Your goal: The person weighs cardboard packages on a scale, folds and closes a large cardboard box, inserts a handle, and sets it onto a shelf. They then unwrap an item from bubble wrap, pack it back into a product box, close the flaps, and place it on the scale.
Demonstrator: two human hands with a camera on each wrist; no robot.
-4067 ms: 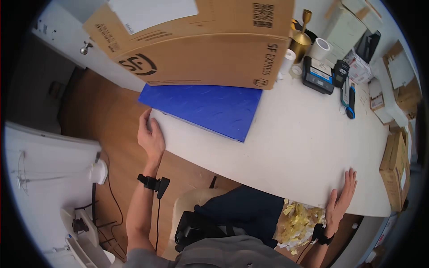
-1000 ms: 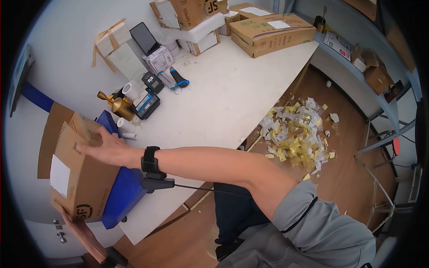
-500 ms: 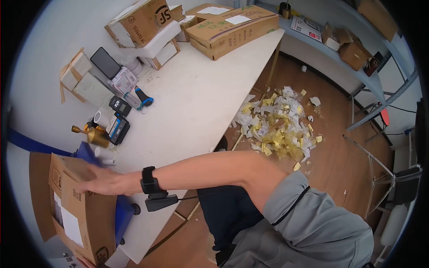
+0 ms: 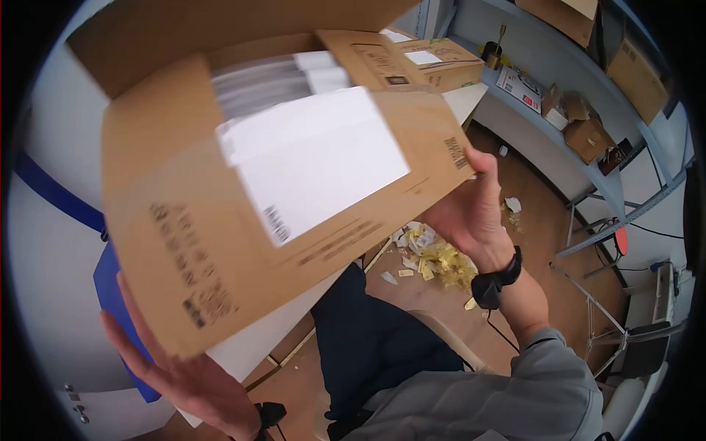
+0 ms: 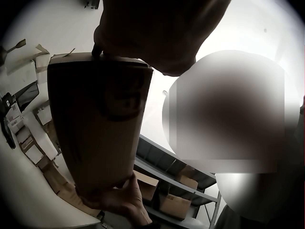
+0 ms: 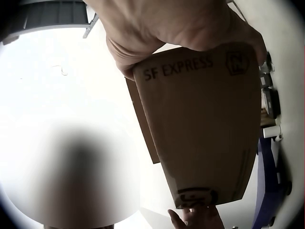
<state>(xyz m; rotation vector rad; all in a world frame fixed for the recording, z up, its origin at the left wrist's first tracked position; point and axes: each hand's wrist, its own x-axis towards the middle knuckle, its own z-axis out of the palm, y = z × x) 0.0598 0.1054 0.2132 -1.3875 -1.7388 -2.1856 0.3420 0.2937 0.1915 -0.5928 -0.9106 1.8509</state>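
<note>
- Two hands are on the cardboard box (image 4: 165, 184), which I see tilted, raised in front of the person and over part of the white table (image 4: 279, 323).
- My head view has the right hand (image 4: 474, 217) gripping the box at its right end, thumb on the front corner; the right wrist view shows this grip spanning the end printed "SF EXPRESS".
- I make out the left hand (image 4: 191, 382) at the lower left corner, wide, with straight fingers spread against the box, supporting it.
- Each wrist wears a black strap, the right one (image 4: 496, 279) plainer to me than the left one (image 4: 271, 415).
- One large flap (image 4: 243, 29) stands up along the far side, and through the opening I see pale grey and white contents (image 4: 257, 88), too blurred for me to name.
- A white label (image 4: 323, 169) lies across the face nearest the camera, beside printed marks.
- Beyond the right end, another carton (image 4: 456, 73) rests on the table.
- To the left, I see a blue object (image 4: 110, 287) partly hidden behind the box.
- Yellow and white scraps (image 4: 441, 261) lie on the floor, near a grey shelf (image 4: 607, 184) holding more boxes.
</note>
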